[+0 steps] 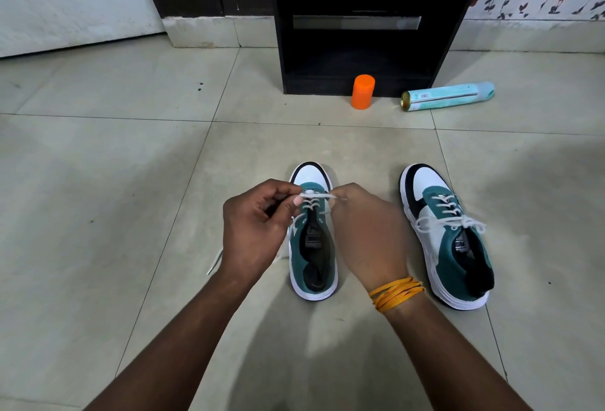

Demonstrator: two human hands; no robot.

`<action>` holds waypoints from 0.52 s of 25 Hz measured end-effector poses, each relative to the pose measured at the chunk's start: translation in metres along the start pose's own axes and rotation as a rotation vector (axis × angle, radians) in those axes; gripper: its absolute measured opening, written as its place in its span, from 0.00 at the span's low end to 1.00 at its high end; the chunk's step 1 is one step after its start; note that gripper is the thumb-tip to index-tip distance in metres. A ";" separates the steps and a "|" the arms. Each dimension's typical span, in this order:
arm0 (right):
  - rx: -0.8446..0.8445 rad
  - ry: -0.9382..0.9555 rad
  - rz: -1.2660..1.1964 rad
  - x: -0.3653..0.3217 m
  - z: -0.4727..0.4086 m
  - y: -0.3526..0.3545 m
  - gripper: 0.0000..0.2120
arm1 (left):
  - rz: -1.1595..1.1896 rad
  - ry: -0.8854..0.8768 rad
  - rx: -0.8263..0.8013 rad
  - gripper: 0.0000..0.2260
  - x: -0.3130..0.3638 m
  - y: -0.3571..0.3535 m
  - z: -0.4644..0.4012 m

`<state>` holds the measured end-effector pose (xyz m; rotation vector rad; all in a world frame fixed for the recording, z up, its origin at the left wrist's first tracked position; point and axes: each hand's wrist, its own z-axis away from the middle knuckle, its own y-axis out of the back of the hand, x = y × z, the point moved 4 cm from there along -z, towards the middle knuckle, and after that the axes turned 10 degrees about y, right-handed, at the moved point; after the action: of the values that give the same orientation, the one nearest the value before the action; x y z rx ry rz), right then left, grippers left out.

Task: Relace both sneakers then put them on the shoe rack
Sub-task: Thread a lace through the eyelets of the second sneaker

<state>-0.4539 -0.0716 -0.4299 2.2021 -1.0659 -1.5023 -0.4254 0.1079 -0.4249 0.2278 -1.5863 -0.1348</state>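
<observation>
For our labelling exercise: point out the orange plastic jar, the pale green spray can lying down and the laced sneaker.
orange plastic jar [362, 92], head view, side wall.
pale green spray can [448, 97], head view, mid-body.
laced sneaker [429, 185], head view, white toe.

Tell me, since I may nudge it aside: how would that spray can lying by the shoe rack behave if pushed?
The spray can lies on its side on smooth floor tiles, so it would probably roll rather than slide. It looks like a rigid metal cylinder, unlikely to dent from a nudge. Rolling toward the shoe rack, it would likely stop against the base.

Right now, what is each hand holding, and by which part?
Both hold the white lace of the left sneaker: left hand pinches its left run, right hand its right run, near the toe-end eyelets.
</observation>
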 end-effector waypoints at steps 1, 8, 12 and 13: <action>-0.008 0.006 0.018 0.001 -0.001 0.000 0.06 | -0.021 -0.001 0.024 0.03 -0.001 0.001 0.000; -0.205 0.136 0.051 -0.008 0.000 -0.008 0.11 | -0.134 -0.084 -0.022 0.04 0.001 -0.007 0.006; -0.172 0.084 -0.117 0.002 0.004 -0.019 0.03 | -0.117 -0.018 -0.022 0.04 -0.012 -0.009 0.007; -0.148 0.031 -0.116 0.009 0.006 -0.019 0.04 | -0.166 0.008 -0.012 0.04 -0.019 -0.010 0.008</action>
<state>-0.4497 -0.0636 -0.4492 2.2092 -0.8030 -1.5362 -0.4321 0.1024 -0.4461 0.3497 -1.5572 -0.2716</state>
